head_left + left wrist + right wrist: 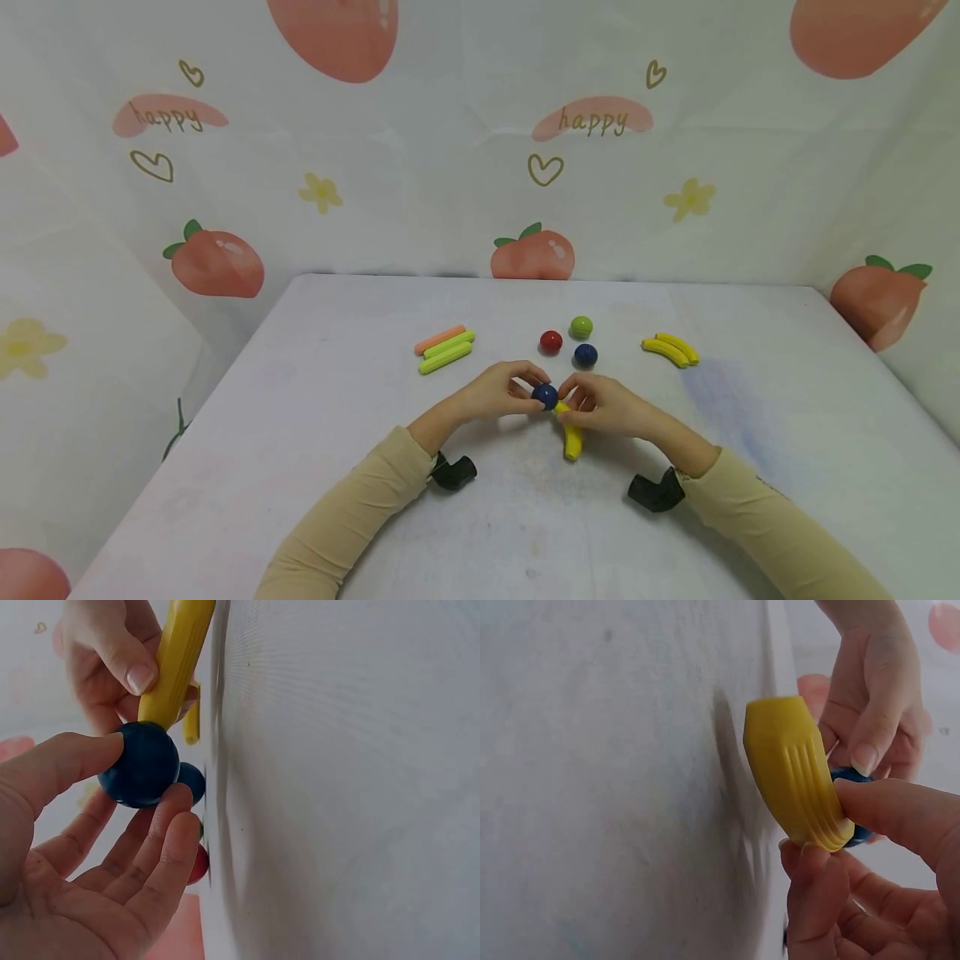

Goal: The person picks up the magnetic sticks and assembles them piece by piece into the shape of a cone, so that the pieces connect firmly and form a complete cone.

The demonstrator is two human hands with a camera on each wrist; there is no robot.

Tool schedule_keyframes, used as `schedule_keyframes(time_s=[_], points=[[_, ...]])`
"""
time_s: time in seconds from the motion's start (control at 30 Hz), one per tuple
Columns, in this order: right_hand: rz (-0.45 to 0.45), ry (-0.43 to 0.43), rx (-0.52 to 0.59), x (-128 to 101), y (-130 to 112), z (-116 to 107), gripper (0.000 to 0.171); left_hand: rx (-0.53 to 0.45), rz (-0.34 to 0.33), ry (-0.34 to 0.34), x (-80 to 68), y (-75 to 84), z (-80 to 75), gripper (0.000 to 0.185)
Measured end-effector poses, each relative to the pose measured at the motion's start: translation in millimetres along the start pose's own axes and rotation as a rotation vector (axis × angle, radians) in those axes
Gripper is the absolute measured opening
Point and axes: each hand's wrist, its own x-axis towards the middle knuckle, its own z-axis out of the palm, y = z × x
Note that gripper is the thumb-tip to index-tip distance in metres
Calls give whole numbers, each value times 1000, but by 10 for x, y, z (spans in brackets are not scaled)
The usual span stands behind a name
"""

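Between thumb and fingers, my left hand point(501, 390) pinches a glossy dark blue ball point(140, 765). My right hand point(609, 405) grips a curved yellow stick point(793, 769) with moulded ridges near one end, thumb on one side and fingers on the other. One end of the stick meets the ball in the left wrist view, while its other end points toward the near side of the table. Both pieces are held low over the white tabletop. Part of the ball is hidden behind the stick and fingers in the right wrist view.
Just beyond the hands lie a second blue ball point(586, 356), a red ball point(551, 342) and a green ball point(581, 327). Two curved yellow sticks point(664, 352) lie at the right. Straight green sticks point(446, 357) and an orange stick point(440, 339) lie at the left. A printed cloth point(435, 167) hangs behind.
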Motion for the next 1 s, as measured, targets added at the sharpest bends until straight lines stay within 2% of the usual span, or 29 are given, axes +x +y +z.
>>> schedule_keyframes(time_s=[0.4, 0.57, 0.7, 0.87, 1.0], points=[[31, -58, 139, 23, 2, 70, 44, 5, 30, -13, 34, 32, 39, 32], [44, -58, 148, 34, -15, 85, 44, -3, 17, -13, 42, 43, 56, 34], [62, -42, 139, 25, -30, 67, 46, 11, -22, -17, 28, 47, 52, 35], [63, 6, 129, 4, -27, 13, 49, 24, -103, -82, 10, 36, 44, 39], [64, 46, 144, -6, -5, -29, 51, 22, -112, -142, 0, 35, 46, 42]])
